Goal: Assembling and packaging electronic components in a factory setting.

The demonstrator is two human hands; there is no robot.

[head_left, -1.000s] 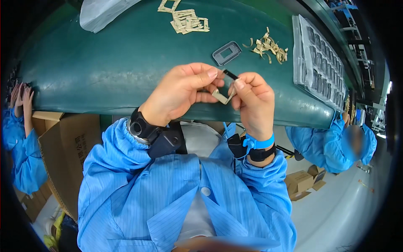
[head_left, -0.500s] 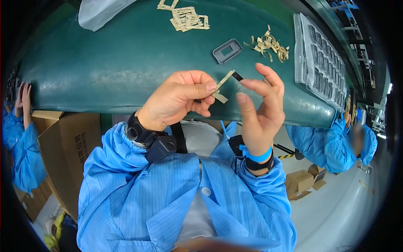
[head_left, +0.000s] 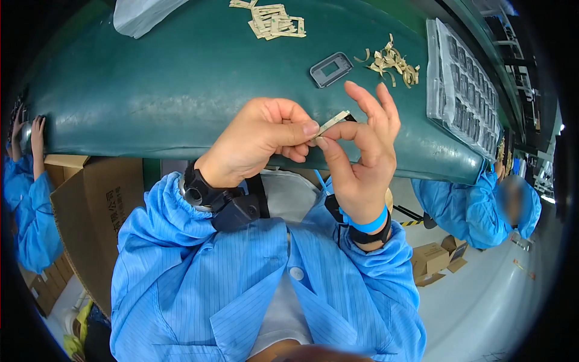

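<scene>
My left hand [head_left: 262, 136] is closed, thumb and forefinger pinching one end of a thin frame-shaped adhesive sticker [head_left: 333, 122] with pale printed backing paper. A black bit of it shows at its far right corner, where the backing looks absent. My right hand [head_left: 365, 154] meets the sticker's near side with thumb and forefinger pressed together, its other fingers raised. The pinched edge is mostly hidden by the fingertips. Beyond the right hand a dark grey plastic cover [head_left: 331, 69] with a rectangular window lies on the green bench [head_left: 181, 90].
Several frame stickers [head_left: 274, 21] lie piled at the back, with curled paper strips [head_left: 393, 63] to their right. Trays of dark parts [head_left: 464, 87] stand at the right. A white bag [head_left: 142, 15] is at back left, a carton [head_left: 96, 211] below. Co-workers sit at both sides.
My right hand has moved left and inward, and its thumb and forefinger have closed on the sticker's near edge. The sticker has tilted between my hands.
</scene>
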